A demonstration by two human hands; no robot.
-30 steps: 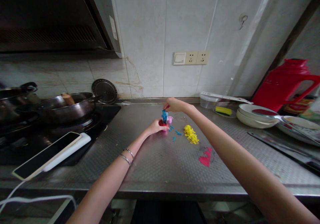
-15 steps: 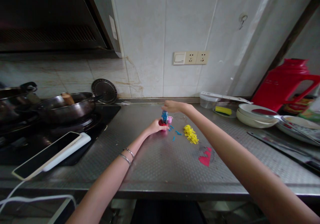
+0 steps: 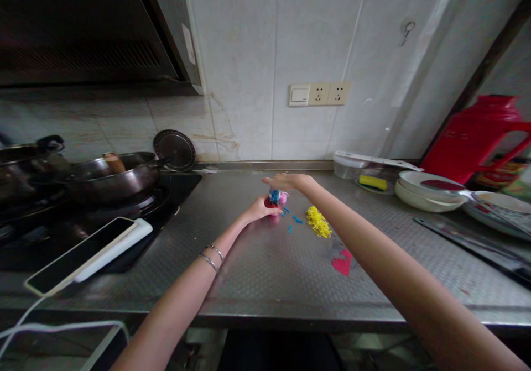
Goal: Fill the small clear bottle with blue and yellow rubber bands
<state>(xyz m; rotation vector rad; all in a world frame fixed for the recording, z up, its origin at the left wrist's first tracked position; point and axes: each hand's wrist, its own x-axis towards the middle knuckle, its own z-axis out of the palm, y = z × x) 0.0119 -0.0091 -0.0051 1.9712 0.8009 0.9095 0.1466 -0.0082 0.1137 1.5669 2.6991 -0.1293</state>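
Observation:
On the steel counter (image 3: 265,271) my left hand (image 3: 259,209) holds a small red and pink container (image 3: 274,200) stuffed with blue pieces. My right hand (image 3: 288,182) lies flat on top of the blue pieces, fingers together, pressing down on them. A few loose blue pieces (image 3: 293,220) lie just right of the container. A heap of small yellow pieces (image 3: 318,221) sits beyond them, and a red scrap (image 3: 342,261) lies nearer to me.
Left: a stove with a pan (image 3: 110,178) and a round lid (image 3: 174,150) against the wall; a phone on a white power bank (image 3: 85,254) with a cable. Right: white dishes (image 3: 427,189), a yellow sponge (image 3: 372,182), a clear tub (image 3: 347,166), a red thermos (image 3: 477,136).
My right hand has come down from pinching the top of the blue pieces to lying flat on them, and the blue stack stands lower. My left hand stayed put.

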